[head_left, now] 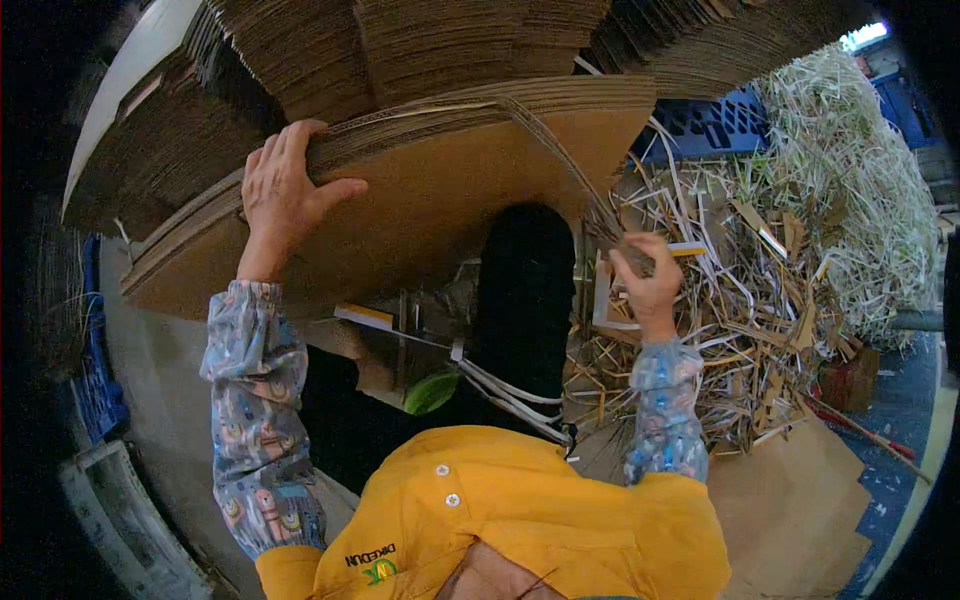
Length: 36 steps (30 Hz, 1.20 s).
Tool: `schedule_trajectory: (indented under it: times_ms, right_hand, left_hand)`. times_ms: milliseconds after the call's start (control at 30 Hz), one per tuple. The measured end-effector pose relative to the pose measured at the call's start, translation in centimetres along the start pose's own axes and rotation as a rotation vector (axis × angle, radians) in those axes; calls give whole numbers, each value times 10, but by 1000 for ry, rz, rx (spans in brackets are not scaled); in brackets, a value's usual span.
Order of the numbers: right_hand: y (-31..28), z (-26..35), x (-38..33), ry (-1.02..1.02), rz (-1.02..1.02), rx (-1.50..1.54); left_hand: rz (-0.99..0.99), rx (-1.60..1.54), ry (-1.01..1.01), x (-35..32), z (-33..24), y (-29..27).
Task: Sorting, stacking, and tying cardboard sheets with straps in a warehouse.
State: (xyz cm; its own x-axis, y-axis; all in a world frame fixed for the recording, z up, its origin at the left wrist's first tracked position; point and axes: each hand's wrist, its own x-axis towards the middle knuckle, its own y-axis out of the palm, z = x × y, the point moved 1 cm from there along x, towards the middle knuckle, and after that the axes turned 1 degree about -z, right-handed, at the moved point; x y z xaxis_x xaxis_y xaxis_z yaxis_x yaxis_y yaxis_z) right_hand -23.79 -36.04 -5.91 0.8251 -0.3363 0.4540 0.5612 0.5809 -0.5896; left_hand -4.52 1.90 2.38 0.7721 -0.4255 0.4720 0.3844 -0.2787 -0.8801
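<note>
My left hand (280,195) grips the upper edge of a bundle of flat brown cardboard sheets (420,180), fingers over the edge and thumb spread across the front face. The sheets stand tilted in front of me. From their top edge a thin cardboard strip (560,150) slants down to the right. My right hand (650,280) is at the strip's lower end, its thumb and fingers curled around it; the fingertips are slightly blurred. Behind this hand lies a heap of narrow cardboard and paper offcuts (720,320).
Tall stacks of cardboard (420,50) rise just beyond the sheets. A large pile of shredded paper (850,190) stands at far right, beside a blue plastic crate (710,125). Whitish straps (510,395) cross near my dark-clad leg (525,300). Flat cardboard (790,500) covers floor at lower right.
</note>
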Motion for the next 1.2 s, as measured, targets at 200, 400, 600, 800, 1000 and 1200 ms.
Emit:
schedule_trajectory:
  times_ms: [200,400,600,800,1000,1200]
  right_hand:
    - [-16,0,-44,-266,392,-108]
    - [-32,-65,-96,-374,841,-187]
    - [-6,69,4,-57,486,-76]
    - [62,200,72,-628,86,244]
    - [139,206,97,-785,231,-339]
    - [169,223,119,-790,454,-538]
  left_hand:
    - [-64,-72,-55,1,3,9]
    - [-117,-122,-2,2,6,11]
    - [-182,-105,98,-6,8,12]
    - [-5,-122,88,-5,5,7]
    - [-25,-128,373,-5,93,-26]
    - [272,33,-27,-70,183,-37]
